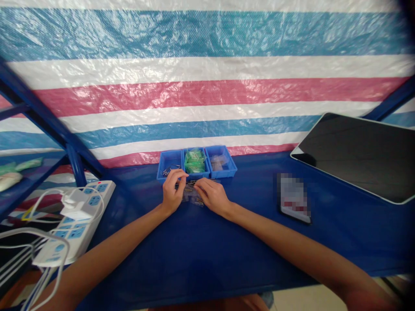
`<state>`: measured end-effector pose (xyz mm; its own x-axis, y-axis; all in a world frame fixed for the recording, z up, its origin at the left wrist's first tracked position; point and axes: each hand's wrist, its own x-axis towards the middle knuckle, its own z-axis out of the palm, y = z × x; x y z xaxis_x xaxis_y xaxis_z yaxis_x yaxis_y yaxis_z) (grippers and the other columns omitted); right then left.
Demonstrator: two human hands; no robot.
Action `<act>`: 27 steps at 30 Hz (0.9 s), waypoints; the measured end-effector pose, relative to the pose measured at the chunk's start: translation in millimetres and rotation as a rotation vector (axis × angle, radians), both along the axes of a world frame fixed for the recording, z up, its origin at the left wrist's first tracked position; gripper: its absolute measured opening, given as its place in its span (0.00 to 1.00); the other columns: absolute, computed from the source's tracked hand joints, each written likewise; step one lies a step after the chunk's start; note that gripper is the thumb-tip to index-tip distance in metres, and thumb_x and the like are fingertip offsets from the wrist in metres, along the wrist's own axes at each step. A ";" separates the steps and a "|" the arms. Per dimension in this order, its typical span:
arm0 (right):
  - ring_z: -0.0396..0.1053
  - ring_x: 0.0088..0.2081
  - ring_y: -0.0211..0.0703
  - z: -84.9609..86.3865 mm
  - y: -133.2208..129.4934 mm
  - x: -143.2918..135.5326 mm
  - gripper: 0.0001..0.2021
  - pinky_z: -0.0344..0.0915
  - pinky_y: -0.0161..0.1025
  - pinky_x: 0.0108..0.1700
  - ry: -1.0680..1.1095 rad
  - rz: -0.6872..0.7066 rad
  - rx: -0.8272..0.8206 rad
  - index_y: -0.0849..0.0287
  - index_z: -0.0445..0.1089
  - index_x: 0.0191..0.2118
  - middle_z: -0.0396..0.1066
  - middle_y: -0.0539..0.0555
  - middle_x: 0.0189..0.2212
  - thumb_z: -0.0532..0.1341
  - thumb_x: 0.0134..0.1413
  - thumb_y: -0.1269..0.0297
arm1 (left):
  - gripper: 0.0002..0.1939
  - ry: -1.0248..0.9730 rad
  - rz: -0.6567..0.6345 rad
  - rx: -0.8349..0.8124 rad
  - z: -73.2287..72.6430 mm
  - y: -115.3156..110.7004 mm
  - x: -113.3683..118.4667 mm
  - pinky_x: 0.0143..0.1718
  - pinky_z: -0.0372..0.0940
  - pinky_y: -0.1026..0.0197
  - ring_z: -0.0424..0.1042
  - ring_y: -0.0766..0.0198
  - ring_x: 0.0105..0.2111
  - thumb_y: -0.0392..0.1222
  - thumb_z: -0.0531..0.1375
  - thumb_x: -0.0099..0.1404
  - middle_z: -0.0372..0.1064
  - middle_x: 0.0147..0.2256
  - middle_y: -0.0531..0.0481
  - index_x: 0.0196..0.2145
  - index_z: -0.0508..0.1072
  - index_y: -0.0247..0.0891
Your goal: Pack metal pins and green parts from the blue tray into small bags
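Note:
Close in front of three blue bins, my left hand (173, 190) has its fingers curled together in a pinch; what lies between them is too small to make out. Facing it, my right hand (212, 195) is also closed, its fingertips at small dark and brass-coloured pieces. Clear plastic bags (192, 195) with small metal pieces lie between and under both hands. The left bin (168, 157) holds a few thin metal pieces, the middle bin (195, 176) green packets (195, 160), and the right bin (228, 173) clear bags (218, 162).
A white power strip (87, 233) with plugs and cables stands at the left. On the right of the blue table (194, 263) lie a phone (295, 196), blurred out, and a large dark-screened device (359, 155). Striped sheeting (201, 95) hangs behind, between blue frame bars (74, 164).

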<state>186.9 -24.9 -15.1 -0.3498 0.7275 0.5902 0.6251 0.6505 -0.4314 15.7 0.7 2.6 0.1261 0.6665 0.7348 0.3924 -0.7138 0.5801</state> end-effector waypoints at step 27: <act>0.71 0.36 0.42 6.3 0.3 -0.4 0.11 0.68 0.38 0.39 0.517 -0.030 -0.225 0.57 0.70 0.42 0.73 0.53 0.36 0.56 0.59 0.57 | 0.06 0.144 -0.086 -0.002 -3.6 -0.3 1.0 0.34 0.64 0.63 0.69 0.67 0.28 0.40 0.58 0.64 0.73 0.30 0.50 0.35 0.74 0.37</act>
